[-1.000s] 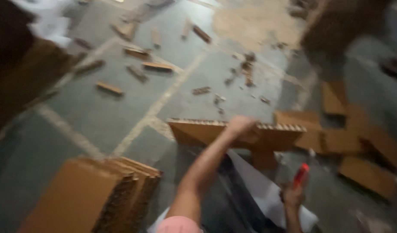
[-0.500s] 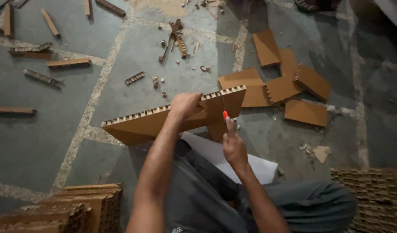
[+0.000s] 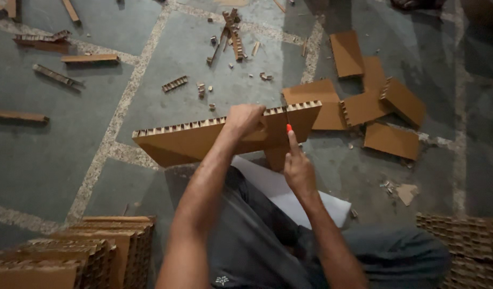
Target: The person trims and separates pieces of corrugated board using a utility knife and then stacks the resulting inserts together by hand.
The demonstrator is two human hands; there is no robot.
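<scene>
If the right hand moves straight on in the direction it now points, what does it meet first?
Most likely the honeycomb cardboard board: the right hand points its red-tipped cutter up at the board's edge, where the left hand grips it. Depth is unclear.

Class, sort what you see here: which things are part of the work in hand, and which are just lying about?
In use:
left hand
honeycomb cardboard panel
right hand
red-tipped cutter

Lying about:
cut cardboard squares
thin cardboard strips
stacked honeycomb boards
white sheet
</scene>
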